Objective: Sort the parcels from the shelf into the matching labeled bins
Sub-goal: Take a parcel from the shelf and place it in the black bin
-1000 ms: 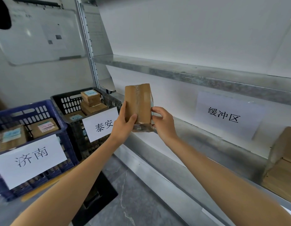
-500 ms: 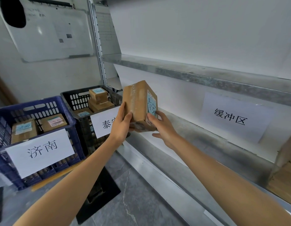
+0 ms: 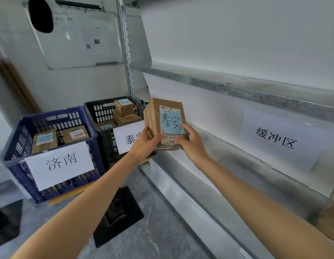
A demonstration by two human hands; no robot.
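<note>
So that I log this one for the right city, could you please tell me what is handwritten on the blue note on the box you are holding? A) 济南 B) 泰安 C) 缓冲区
B: the blue note stuck on the front of the parcel, which the left hand and the right hand hold up together, plainly reads 泰安.
</note>
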